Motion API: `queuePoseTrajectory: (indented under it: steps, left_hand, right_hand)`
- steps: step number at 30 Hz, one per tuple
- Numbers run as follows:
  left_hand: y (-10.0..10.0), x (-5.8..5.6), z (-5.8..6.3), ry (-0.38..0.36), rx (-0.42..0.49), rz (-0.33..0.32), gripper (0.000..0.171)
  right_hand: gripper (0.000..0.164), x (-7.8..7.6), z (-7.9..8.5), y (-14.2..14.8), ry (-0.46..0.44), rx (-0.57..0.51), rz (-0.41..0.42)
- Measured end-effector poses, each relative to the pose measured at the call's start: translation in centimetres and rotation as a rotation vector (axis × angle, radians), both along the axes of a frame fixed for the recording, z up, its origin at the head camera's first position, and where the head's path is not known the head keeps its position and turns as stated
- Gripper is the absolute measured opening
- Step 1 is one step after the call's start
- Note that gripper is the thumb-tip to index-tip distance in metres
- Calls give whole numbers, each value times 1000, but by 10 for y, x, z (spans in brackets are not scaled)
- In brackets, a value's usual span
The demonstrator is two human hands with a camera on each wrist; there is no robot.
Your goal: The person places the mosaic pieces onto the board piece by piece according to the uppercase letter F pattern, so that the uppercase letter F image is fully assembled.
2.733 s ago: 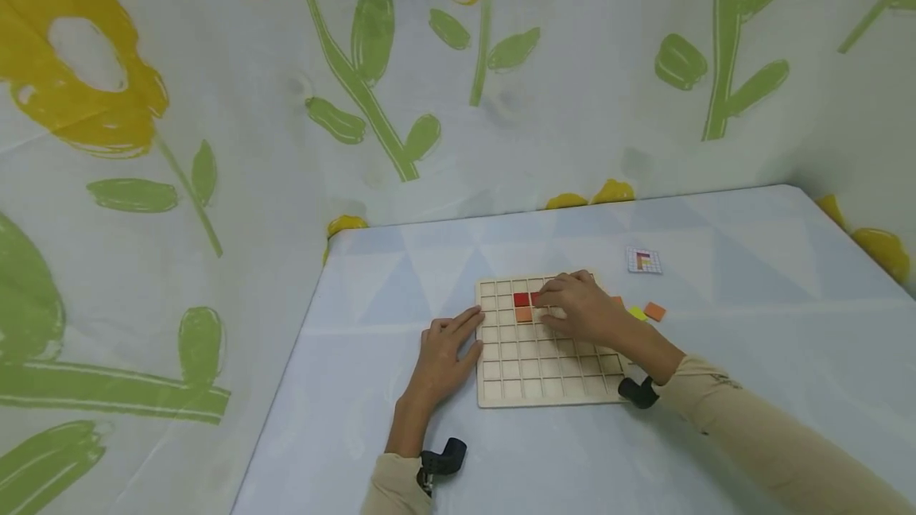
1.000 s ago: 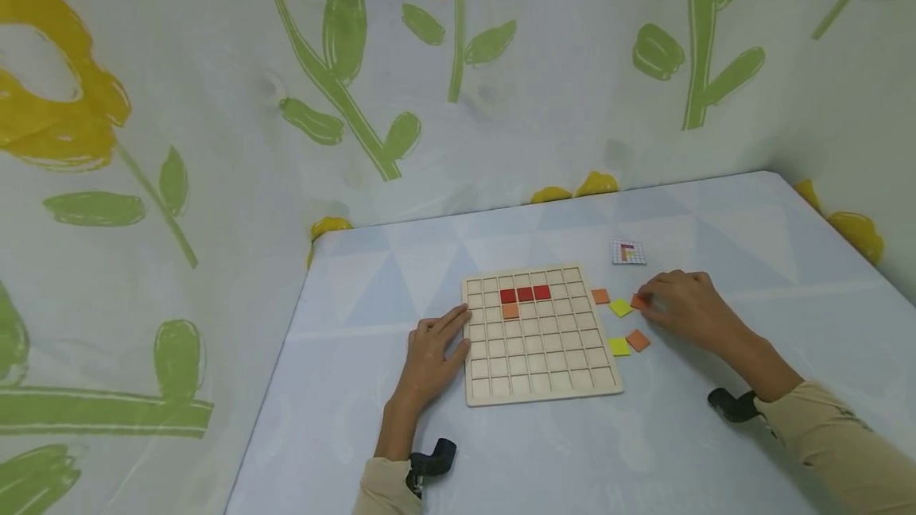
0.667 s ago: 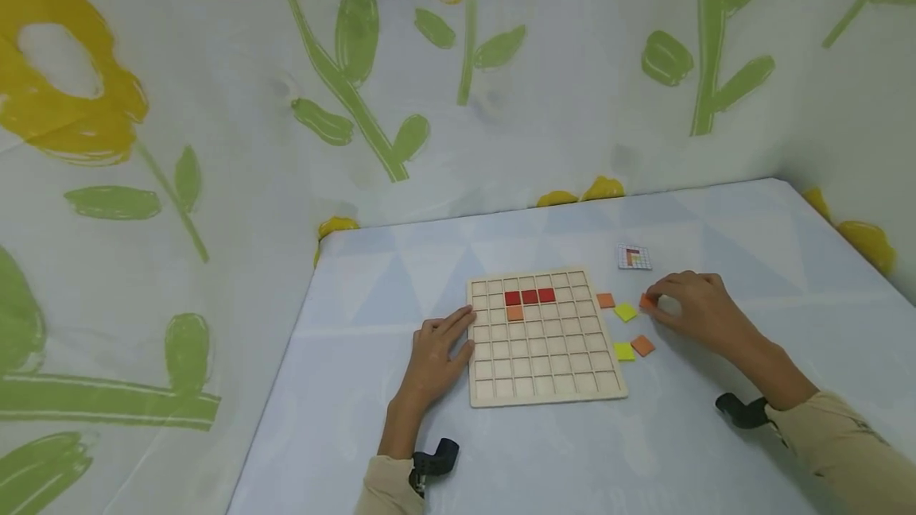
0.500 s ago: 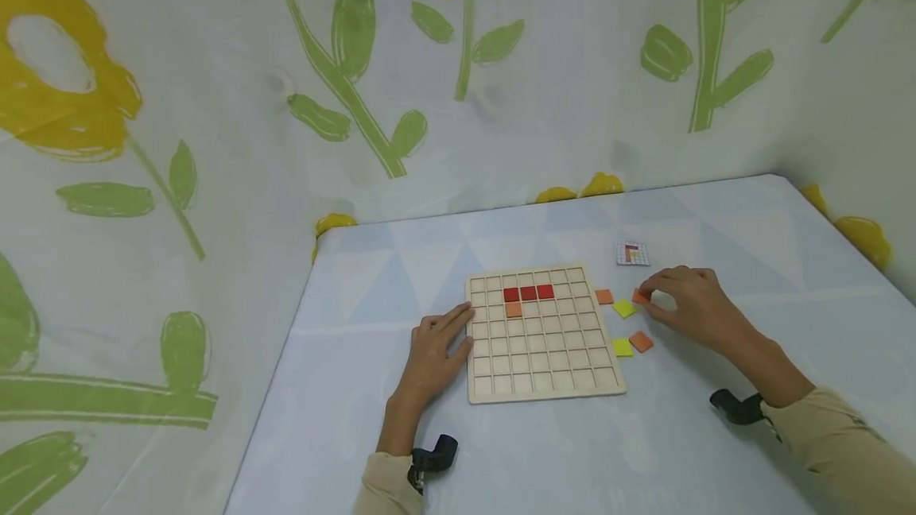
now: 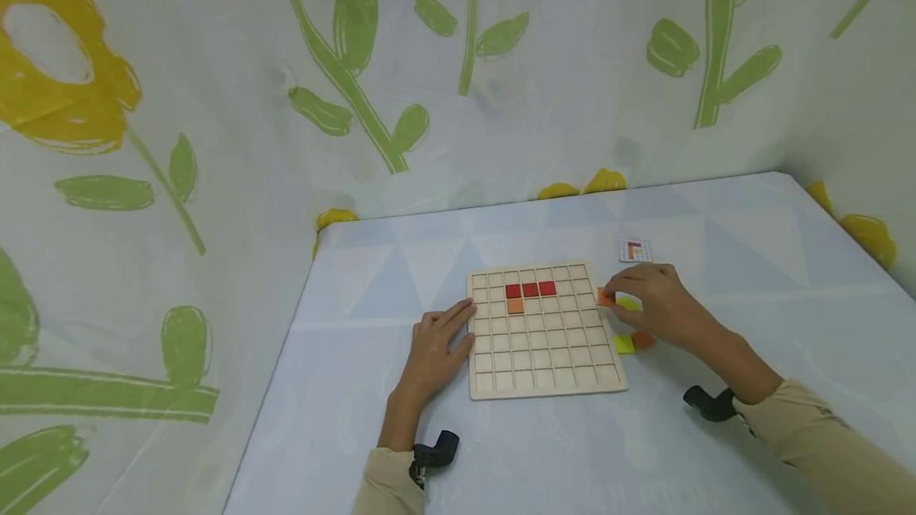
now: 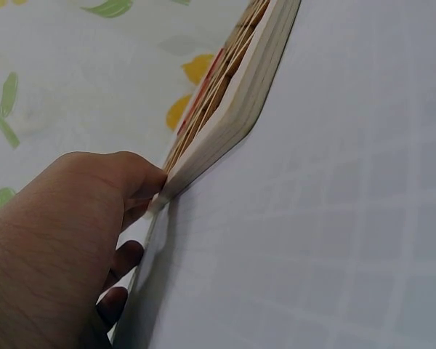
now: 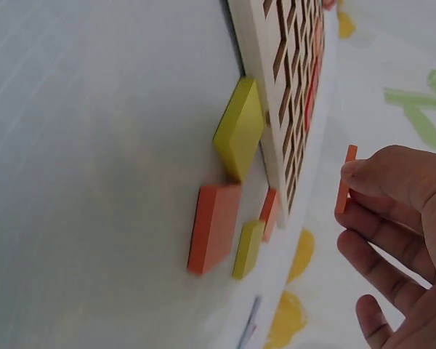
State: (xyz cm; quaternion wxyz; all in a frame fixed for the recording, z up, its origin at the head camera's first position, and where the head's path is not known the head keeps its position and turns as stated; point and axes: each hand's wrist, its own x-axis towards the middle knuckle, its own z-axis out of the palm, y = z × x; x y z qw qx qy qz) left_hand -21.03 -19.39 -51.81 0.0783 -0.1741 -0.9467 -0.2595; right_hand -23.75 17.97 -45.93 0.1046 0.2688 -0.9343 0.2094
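A wooden grid board [image 5: 547, 356] lies on the table, with three red tiles [image 5: 530, 290] in a row and an orange tile [image 5: 515, 306] below the leftmost one. My left hand [image 5: 434, 352] rests at the board's left edge, fingers extended, with the thumb against the side in the left wrist view. Between thumb and fingers, my right hand [image 5: 661, 304] pinches an orange tile [image 7: 346, 178], raised off the table beside the board's right edge. Below it lie two yellow tiles [image 7: 240, 131] and two more orange tiles [image 7: 216, 227].
A small card [image 5: 635, 250] printed with a coloured grid pattern lies behind my right hand. A flower-patterned curtain [image 5: 565, 86] stands along the back and left sides of the pale table [image 5: 544, 451].
My right hand went from the board to the loose tiles on the right, picked up an orange tile, and has moved left with it towards the board. The left hand stays at the edge.
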Motion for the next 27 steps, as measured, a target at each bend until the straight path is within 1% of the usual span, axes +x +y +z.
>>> queuePoseTrajectory:
  steps: [2,5,12,17,27]
  left_hand:
    - [0,0,1,0,7,-2,47]
    - [0,0,1,-8,4,-1,48]
    - [-1,-1,1,-11,4,2,48]
    - [0,-1,1,-24,0,4,48]
    - [0,0,4,-25,-9,5,48]
  right_hand:
    - [19,-1,1,-7,-28,1,13]
    - [18,-3,-1,-19,-35,-12,42]
    - [18,-7,-4,-43,6,-45,147]
    - [17,-10,-5,-53,34,-46,195]
    - [20,-13,-5,-64,64,-13,214]
